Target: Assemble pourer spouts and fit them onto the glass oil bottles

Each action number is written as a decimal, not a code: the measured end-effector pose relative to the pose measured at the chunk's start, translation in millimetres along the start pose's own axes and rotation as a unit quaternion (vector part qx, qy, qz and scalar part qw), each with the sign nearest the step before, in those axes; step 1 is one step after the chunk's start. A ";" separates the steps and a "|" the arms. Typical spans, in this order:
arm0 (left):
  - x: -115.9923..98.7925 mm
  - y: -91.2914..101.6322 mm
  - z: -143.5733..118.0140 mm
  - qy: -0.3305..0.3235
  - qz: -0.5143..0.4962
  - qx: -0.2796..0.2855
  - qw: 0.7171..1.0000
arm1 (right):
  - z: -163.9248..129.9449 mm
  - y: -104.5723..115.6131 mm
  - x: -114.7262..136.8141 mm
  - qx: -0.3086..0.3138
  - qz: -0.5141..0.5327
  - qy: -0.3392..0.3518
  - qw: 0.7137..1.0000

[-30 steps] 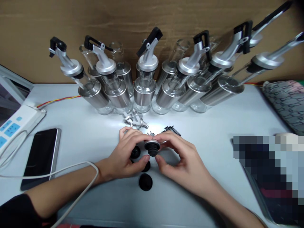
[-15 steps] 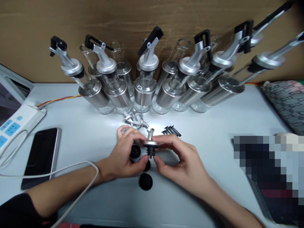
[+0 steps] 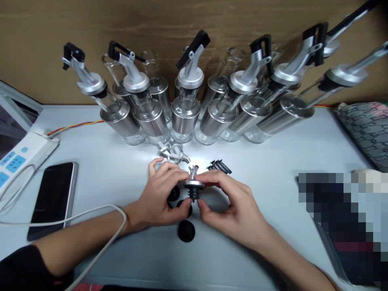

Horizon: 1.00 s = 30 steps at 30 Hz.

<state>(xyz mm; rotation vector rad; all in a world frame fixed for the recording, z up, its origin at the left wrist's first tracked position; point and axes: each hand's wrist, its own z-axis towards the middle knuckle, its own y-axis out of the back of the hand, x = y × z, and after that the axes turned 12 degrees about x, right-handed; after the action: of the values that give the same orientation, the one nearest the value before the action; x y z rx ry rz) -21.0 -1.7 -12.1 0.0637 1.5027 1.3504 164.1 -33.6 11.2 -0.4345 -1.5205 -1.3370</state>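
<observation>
Between the fingertips of both hands is a bottle pourer (image 3: 194, 184), its silver spout up and its black ribbed stopper down. My left hand (image 3: 165, 194) pinches it from the left, thumb low by the stopper and index finger at the collar. From the right, my right hand (image 3: 233, 202) grips it in the same way. Under and beside the left hand lie several round black stoppers (image 3: 186, 231), partly hidden by the fingers. Loose silver pourer tops (image 3: 174, 152) lie just beyond the left hand. A few narrow black levers (image 3: 220, 166) rest beyond the right hand.
Several glass bottles with steel sleeves (image 3: 186, 117) stand along the cardboard wall (image 3: 169, 24), the front ones topped with pourers. A phone (image 3: 53, 198) and a power strip (image 3: 27, 157) lie left. A white cable (image 3: 100, 208) crosses my left forearm. A patterned cloth (image 3: 363, 125) is right.
Both hands keep the pourer pinched in nearly the same place. The view has shifted slightly; otherwise little differs.
</observation>
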 end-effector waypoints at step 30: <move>3.6 -1.7 -1.0 0.005 -0.015 0.051 0.999 | 1.9 -1.2 4.6 0.008 0.004 -0.056 0.998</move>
<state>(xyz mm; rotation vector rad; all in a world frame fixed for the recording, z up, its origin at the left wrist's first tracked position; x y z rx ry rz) -22.3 -0.8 -15.9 0.0983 1.5739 1.2515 160.4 -33.9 14.7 -0.5138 -1.6187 -1.3120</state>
